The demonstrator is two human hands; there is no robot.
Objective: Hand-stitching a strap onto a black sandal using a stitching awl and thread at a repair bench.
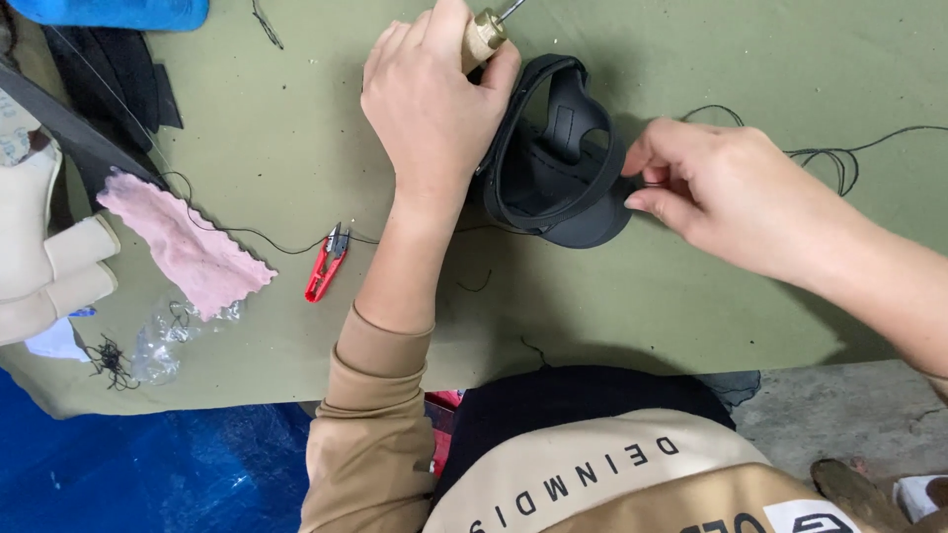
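Left hand (434, 104) gripping awl (486, 33), handle pointing up-right

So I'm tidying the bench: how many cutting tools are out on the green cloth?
1: red thread snips lie on the green cloth, just left of the left hand's forearm. Others may be hidden.

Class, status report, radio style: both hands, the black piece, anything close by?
Left hand gripping wooden-handled awl. Right hand pinching edge of black curved shoe upper. Red thread snips and loose black thread nearby on the olive cloth table.
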